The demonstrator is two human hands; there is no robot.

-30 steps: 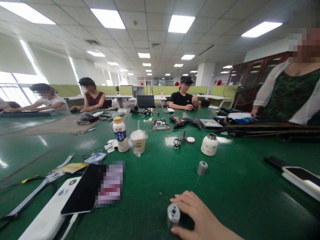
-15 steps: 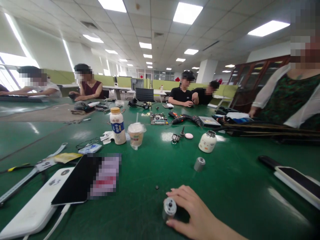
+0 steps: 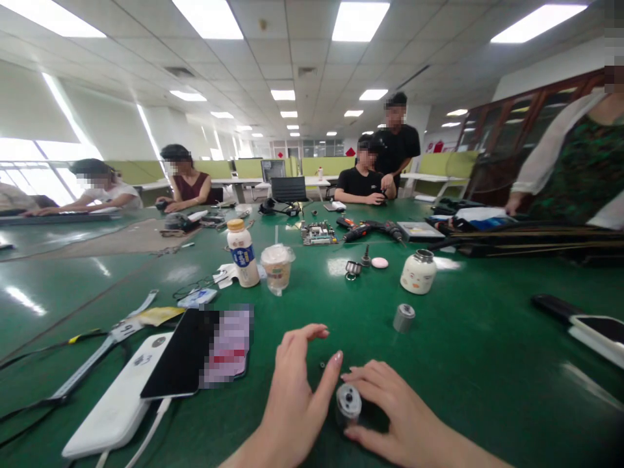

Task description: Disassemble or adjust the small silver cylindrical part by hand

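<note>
My right hand (image 3: pixel 390 406) has its thumb and fingers round a silver metal cylinder (image 3: pixel 349 404) that stands upright on the green table (image 3: pixel 468 364). To its left is my left hand (image 3: pixel 299 383), thumb and forefinger apart, with nothing between them. A tiny dark ring (image 3: pixel 322 366) lies on the table beyond the gap between that thumb and forefinger, partly hidden by the hand. Farther off, a second metal cylinder (image 3: pixel 404 318) stands in front of a cream jar (image 3: pixel 418 272).
At left lie a white power bank (image 3: pixel 121 393), a black phone (image 3: pixel 182 354) and cables. A bottle (image 3: pixel 242 255) and lidded cup (image 3: pixel 277 266) stand beyond. Farther back are a circuit board (image 3: pixel 319 233) and power drills (image 3: pixel 373 231). Several people are around the table.
My left hand has come into view beside the held cylinder. The camera view has shifted, and a person at the back now stands upright. My right hand still holds the cylinder.
</note>
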